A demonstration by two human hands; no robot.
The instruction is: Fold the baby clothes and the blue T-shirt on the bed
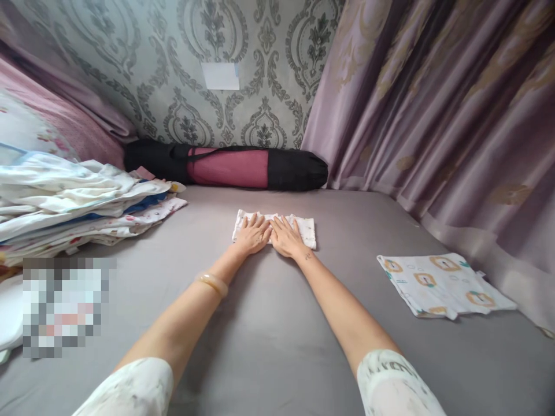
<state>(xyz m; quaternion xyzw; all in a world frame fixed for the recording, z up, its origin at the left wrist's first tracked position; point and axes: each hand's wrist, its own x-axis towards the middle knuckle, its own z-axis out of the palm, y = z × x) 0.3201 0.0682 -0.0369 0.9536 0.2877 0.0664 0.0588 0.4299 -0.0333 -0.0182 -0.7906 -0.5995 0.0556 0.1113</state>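
Before the plump bag, left hand and right hand lie flat on cloth.

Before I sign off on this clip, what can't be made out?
All in the head view:
Middle of the small folded white patterned cloth: covered by the left hand and right hand.
Whatever the blocky pixelated patch masks.
Left end of the layered white and patterned fabric pile: cut off by the left edge.
Inside of the long black and maroon fabric bag: hidden by its cover.
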